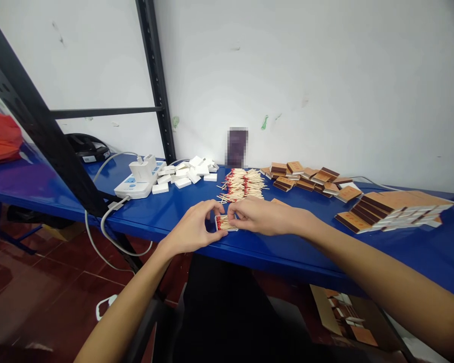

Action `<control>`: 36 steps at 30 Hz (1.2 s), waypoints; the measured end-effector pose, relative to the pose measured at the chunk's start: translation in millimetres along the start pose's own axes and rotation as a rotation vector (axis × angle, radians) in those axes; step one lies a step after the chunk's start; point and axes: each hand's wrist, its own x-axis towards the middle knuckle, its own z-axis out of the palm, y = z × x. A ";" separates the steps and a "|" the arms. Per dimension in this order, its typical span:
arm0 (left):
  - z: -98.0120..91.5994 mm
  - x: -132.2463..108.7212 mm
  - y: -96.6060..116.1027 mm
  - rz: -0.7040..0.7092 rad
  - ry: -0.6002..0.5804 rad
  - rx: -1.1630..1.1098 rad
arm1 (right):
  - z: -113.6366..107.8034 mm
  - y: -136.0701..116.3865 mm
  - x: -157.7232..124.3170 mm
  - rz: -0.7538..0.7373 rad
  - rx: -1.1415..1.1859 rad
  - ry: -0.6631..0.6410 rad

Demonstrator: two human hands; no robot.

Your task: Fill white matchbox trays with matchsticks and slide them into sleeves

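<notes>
A small white matchbox tray (232,229) filled with red-tipped matches (223,222) lies near the front edge of the blue shelf. My left hand (194,227) grips the tray from its left side, thumb at the near edge and fingers at the far edge. Over the tray's right end, my right hand (257,216) has its fingers pinched together at the matches; whether a match is between them is hidden. Just behind the hands, a large pile of loose matches (244,184) is spread in rows. To its left lies a heap of white trays (187,173).
Brown matchbox sleeves (306,177) lie scattered at the back right, beside stacked matchboxes (393,209). A white power strip (136,187) with plugs and cables sits left, by a black rack post (157,80). Below right stands a carton (348,317) holding more boxes.
</notes>
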 end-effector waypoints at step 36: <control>-0.6 1.7 2.6 0.023 -0.068 0.050 | 4.3 57.0 -20.0 0.121 -0.003 0.022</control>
